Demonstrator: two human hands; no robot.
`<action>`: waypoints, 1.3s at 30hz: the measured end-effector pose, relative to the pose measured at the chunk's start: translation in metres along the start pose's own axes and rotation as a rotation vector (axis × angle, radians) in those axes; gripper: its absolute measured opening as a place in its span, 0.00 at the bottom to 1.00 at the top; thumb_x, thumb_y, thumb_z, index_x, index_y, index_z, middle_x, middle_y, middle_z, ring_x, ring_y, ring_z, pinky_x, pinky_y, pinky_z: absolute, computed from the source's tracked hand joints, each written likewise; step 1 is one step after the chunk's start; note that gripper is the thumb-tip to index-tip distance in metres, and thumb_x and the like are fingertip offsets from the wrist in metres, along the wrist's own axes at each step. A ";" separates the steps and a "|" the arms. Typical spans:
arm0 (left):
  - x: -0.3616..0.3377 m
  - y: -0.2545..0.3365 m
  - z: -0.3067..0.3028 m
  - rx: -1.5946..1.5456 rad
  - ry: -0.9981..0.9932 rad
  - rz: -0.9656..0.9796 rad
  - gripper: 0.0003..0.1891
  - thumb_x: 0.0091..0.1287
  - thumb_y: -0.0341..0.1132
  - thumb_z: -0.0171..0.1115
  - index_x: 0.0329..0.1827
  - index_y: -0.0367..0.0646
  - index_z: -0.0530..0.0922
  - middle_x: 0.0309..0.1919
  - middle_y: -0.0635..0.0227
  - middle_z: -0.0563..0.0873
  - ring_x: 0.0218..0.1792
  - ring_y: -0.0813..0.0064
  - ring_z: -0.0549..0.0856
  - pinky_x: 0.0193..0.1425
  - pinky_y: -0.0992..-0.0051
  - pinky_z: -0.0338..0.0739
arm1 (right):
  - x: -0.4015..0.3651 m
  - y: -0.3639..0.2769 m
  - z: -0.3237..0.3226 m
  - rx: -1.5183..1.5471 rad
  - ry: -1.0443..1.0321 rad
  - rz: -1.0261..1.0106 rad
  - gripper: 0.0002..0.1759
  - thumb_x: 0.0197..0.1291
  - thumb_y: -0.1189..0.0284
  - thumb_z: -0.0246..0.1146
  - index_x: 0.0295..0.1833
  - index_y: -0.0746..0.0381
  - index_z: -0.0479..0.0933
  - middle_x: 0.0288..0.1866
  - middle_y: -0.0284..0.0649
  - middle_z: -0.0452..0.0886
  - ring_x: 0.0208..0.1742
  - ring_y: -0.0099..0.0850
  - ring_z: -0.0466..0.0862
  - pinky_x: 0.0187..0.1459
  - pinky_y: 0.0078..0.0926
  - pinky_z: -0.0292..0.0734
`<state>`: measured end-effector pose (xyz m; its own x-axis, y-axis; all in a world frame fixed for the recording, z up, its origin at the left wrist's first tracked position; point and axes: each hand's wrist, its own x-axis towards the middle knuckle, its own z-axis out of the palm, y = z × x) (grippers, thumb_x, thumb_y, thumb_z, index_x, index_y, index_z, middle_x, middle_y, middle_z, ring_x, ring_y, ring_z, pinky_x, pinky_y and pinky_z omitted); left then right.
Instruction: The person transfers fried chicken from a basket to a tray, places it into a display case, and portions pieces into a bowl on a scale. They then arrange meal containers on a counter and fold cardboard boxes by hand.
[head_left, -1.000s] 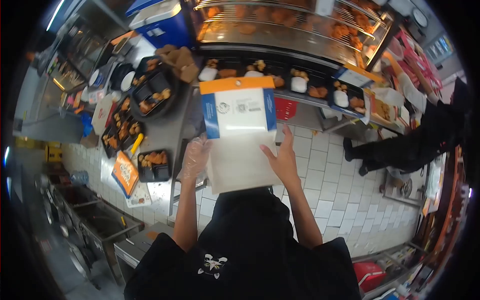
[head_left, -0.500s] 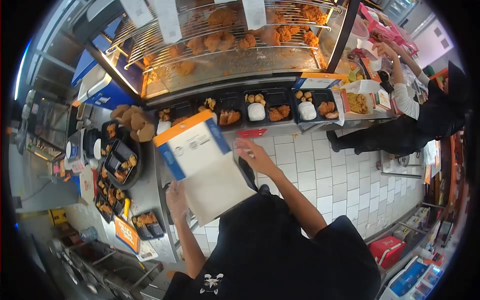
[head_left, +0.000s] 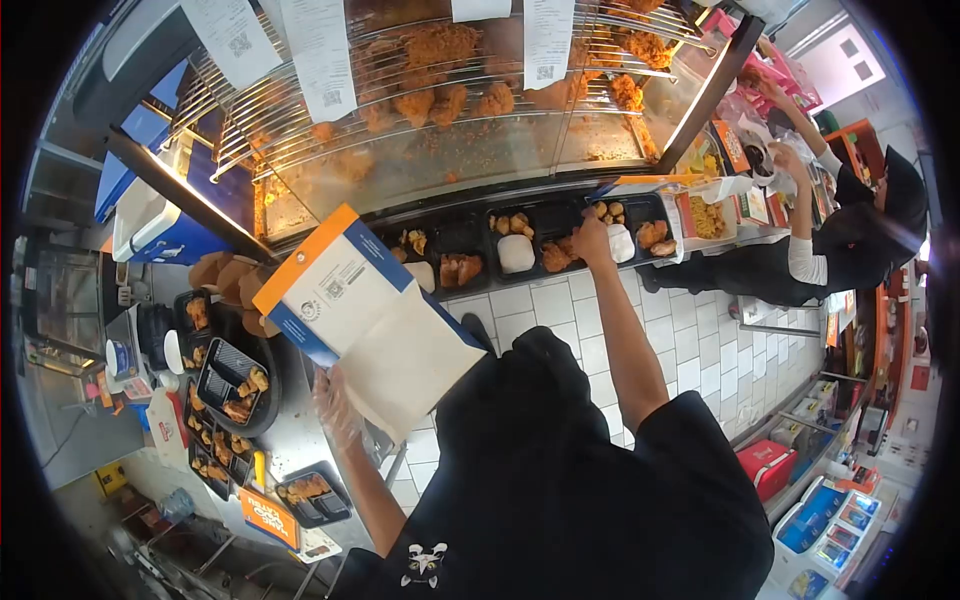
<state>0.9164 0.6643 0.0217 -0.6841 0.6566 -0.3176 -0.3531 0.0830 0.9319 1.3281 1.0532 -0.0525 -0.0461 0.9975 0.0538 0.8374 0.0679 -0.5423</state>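
Before the warming cabinet (head_left: 520, 145), your right hand (head_left: 592, 242) stretches to the meal tray (head_left: 638, 209), pinching or not I cannot tell; your left hand (head_left: 337, 408) grips the cardboard sleeve (head_left: 365, 320).

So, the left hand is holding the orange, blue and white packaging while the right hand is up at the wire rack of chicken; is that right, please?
Not quite, the right hand is misplaced: the head view shows it down at the black trays. The left hand is indeed holding the packaging.
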 end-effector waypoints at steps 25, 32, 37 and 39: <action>0.029 0.033 0.078 0.136 -0.098 0.228 0.16 0.77 0.39 0.57 0.59 0.35 0.76 0.48 0.65 0.85 0.46 0.78 0.82 0.52 0.78 0.77 | -0.060 0.010 -0.027 0.208 0.154 0.237 0.14 0.71 0.71 0.53 0.55 0.69 0.72 0.44 0.70 0.80 0.49 0.67 0.80 0.48 0.59 0.73; 0.028 0.021 0.120 0.379 -0.124 0.159 0.14 0.78 0.34 0.53 0.60 0.34 0.75 0.46 0.64 0.86 0.46 0.76 0.83 0.52 0.77 0.77 | -0.069 0.033 -0.097 0.172 0.154 0.276 0.13 0.72 0.70 0.54 0.56 0.65 0.73 0.42 0.66 0.81 0.49 0.64 0.81 0.45 0.53 0.75; 0.033 -0.019 0.152 0.515 -0.196 0.258 0.15 0.77 0.34 0.53 0.59 0.33 0.77 0.48 0.56 0.85 0.46 0.69 0.83 0.52 0.71 0.77 | -0.078 0.049 -0.161 0.144 0.203 0.254 0.13 0.73 0.70 0.52 0.55 0.68 0.74 0.46 0.61 0.83 0.50 0.57 0.83 0.49 0.43 0.77; 0.030 -0.024 0.189 0.654 -0.151 0.139 0.17 0.78 0.36 0.50 0.59 0.32 0.77 0.48 0.51 0.85 0.49 0.64 0.83 0.54 0.68 0.76 | -0.080 0.048 -0.186 0.196 0.176 0.285 0.14 0.74 0.70 0.52 0.55 0.69 0.74 0.47 0.58 0.84 0.51 0.53 0.84 0.51 0.40 0.76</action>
<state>1.0248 0.8239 0.0233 -0.5816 0.7875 -0.2039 0.2223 0.3949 0.8914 1.4732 0.9729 0.0735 0.2820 0.9593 0.0120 0.6825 -0.1918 -0.7052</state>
